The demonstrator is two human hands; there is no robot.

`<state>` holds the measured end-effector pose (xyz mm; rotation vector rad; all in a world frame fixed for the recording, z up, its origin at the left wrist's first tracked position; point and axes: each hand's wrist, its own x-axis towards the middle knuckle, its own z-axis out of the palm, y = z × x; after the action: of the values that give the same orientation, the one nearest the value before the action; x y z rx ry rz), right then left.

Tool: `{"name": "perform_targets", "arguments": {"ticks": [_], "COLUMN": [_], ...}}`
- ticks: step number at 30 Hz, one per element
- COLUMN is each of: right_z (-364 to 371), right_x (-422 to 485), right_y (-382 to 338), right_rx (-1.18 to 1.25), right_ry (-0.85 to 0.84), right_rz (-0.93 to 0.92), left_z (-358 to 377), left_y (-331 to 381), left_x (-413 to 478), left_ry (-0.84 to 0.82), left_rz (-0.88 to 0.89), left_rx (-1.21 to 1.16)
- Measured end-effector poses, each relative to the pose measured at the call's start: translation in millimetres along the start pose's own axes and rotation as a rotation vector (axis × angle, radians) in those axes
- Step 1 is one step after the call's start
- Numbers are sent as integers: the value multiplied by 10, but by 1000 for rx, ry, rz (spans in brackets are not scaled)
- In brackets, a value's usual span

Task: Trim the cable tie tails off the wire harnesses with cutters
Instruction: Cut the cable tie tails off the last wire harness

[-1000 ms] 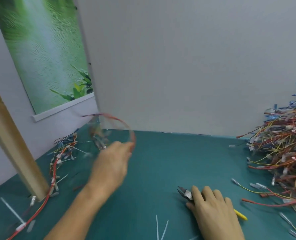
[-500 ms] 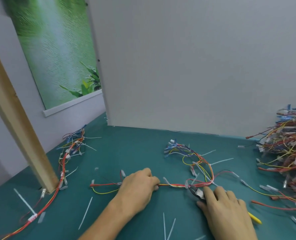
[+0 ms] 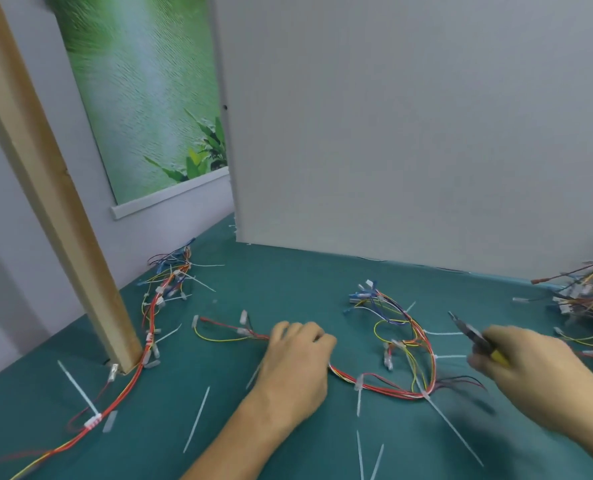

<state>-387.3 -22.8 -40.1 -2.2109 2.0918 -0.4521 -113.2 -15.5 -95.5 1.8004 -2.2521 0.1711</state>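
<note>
Offcuts (image 3: pixel 196 419) of white cable tie lie loose on the teal bench (image 3: pixel 288 278) nearest me, at six and seven o'clock. Just beyond them I see the left hand (image 3: pixel 295 362) lying knuckles up on the wire harness (image 3: pixel 385 388), its fingers curled down round the red wires, which come out at its nine o'clock and its three o'clock. From there the harness runs along the bench, loops up toward twelve o'clock and ends in a cluster of blue and white plugs. Several white tie tails (image 3: pixel 442 332) stick out from it uncut.

At three o'clock of the loop the right hand (image 3: pixel 530 375) is closed round the yellow handles of the cutters (image 3: pixel 470 332). The cutters are blurred, with the dark nose pointing to ten o'clock and clear of the wires. I cannot tell whether the blades are apart.

Another harness (image 3: pixel 156 296) lies at nine o'clock, trailing past the foot of a wooden post (image 3: pixel 63 237). A heap of harnesses (image 3: pixel 589 299) sits at three o'clock, at the edge of my view. Farthest off stand a grey panel (image 3: pixel 409 133) at twelve and a green poster (image 3: pixel 142 91) at eleven.
</note>
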Motion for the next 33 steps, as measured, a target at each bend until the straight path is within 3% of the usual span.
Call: {"name": "perform_targets", "arguments": {"ticks": [3, 8, 13, 20, 24, 26, 30, 33], "right_z": [200, 549, 640, 211, 184, 166, 68, 80], "right_x": [250, 533, 534, 301, 99, 75, 157, 234], "right_y": [-204, -379, -315, 65, 201, 258, 388, 406], "right_rx": [50, -11, -61, 355, 232, 209, 126, 58], "right_ry": [56, -31, -131, -119, -261, -236, -32, 9], "right_rz": [2, 22, 173, 396, 377, 348, 319, 302], "left_z": [58, 67, 47, 54, 134, 103, -91, -232], "left_y": [126, 152, 157, 68, 45, 34, -25, -160], "left_x": [-13, -33, -20, 41, 64, 70, 88, 76], "left_ry": [-50, -39, -47, 94, 34, 95, 429, 404], "left_rz": [124, 231, 185, 90, 134, 131, -105, -399], "left_rx": [-114, -81, -34, -98, -110, -111, -229, -301]}}
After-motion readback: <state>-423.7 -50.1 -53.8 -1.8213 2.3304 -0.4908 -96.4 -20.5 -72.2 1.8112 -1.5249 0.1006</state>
